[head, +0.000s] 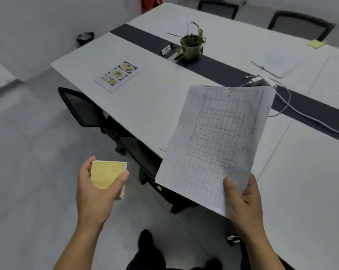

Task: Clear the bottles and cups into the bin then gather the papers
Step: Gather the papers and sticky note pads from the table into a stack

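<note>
My right hand (244, 199) grips the lower corner of clipped sheets printed with a grid table (217, 145), held tilted above the near edge of the white table (164, 106). My left hand (94, 190) holds a thick yellow sticky-note pad (106, 174) over the floor, left of the table. More papers lie on the table: a sheet with food photos (118, 76) at the left, a clipped stack (277, 64) at the right and a sheet (177, 28) at the far side. A black-lined bin (85, 38) stands on the floor beyond the table's left corner.
A potted plant (192, 46) and markers (167, 49) sit on the dark centre strip. A white charger with cables (262, 80) lies right of them. Another yellow sticky pad (316, 43) is far right. Black chairs (83, 110) are tucked under the near side, others (299, 24) behind.
</note>
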{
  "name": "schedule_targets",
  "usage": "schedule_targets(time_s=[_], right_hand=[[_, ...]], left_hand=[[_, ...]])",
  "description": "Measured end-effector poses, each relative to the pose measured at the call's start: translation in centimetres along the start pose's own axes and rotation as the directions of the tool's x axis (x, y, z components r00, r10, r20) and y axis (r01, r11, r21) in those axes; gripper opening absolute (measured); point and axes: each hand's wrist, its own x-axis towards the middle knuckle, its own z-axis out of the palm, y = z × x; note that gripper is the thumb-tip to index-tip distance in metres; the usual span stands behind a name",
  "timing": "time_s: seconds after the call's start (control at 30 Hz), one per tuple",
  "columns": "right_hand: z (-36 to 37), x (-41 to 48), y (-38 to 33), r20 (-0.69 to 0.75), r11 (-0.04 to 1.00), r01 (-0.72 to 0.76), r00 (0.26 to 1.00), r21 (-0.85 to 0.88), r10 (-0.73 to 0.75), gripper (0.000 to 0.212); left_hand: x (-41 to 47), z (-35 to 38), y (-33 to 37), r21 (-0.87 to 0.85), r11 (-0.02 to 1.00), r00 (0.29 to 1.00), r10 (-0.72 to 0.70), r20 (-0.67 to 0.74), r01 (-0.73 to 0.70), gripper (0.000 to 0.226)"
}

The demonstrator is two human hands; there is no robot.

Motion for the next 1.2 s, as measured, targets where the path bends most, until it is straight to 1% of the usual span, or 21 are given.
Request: schedule_targets(time_s=[0.1, 0.17, 0.27, 0.37, 0.5, 0.7, 0.83, 0.9, 1.0, 1.1, 1.2], right_hand=[[7.3, 0.8, -1.1, 0.071, 0.999, 0.035, 0.997, -0.025, -0.034, 0.027], [13.0, 1.2, -1.6, 0.115, 0.999, 0.029, 0.993, -0.022, -0.026, 0.029], [22.6, 1.8, -2.7, 0.17, 1.0, 0.003, 0.985, -0.01, -0.002, 0.023], [31.0, 2.4, -5.0, 0.235, 1.0, -0.004, 0.972, 0.025, -0.002, 0.024], [38.8, 3.7, -8.2, 0.251, 0.996, -0.016, 0.968, 0.088, -0.007, 0.02], [48.3, 9.1, -10.2, 0.229, 0.991, -0.029, 0.973, 0.128, -0.002, 0.022], [55.7, 15.5, -10.1, 0.206, 0.99, -0.047, 0.978, 0.136, 0.018, 0.023], [59.7, 19.4, -10.4, 0.219, 0.991, -0.051, 0.976, 0.128, 0.022, 0.022], [65.3, 24.7, -12.4, 0.244, 0.992, -0.061, 0.969, 0.11, 0.033, 0.023], [69.8, 29.3, -15.2, 0.234, 0.989, -0.067, 0.971, 0.128, 0.035, 0.027], [73.2, 32.7, -17.5, 0.211, 0.985, -0.072, 0.977, 0.155, 0.038, 0.033]], left_hand=[[3.9, -5.2, -2.5, -0.046, 0.998, 0.994, -0.048, -0.103, 0.043, 0.094], [7.1, -8.6, -4.6, -0.064, 0.994, 0.986, -0.096, -0.139, 0.088, 0.095], [13.1, -13.9, -7.3, -0.136, 0.981, 0.975, -0.158, -0.156, 0.138, 0.088], [19.0, -18.7, -8.2, -0.177, 0.975, 0.97, -0.164, -0.177, 0.132, 0.084], [26.7, -23.0, -7.3, -0.167, 0.982, 0.976, -0.124, -0.181, 0.094, 0.077], [38.8, -23.5, -6.4, -0.163, 0.986, 0.986, -0.065, -0.152, 0.04, 0.073], [48.2, -22.4, -6.3, -0.122, 0.992, 0.987, -0.058, -0.152, 0.04, 0.073], [53.4, -22.0, -5.8, -0.102, 0.994, 0.985, -0.054, -0.162, 0.037, 0.075], [61.1, -22.1, -3.7, -0.098, 0.995, 0.983, -0.029, -0.179, 0.012, 0.064], [68.1, -22.4, -0.9, -0.068, 0.997, 0.984, 0.018, -0.176, -0.031, 0.064], [73.6, -22.0, 0.9, -0.077, 0.996, 0.986, 0.021, -0.168, -0.034, 0.061]])
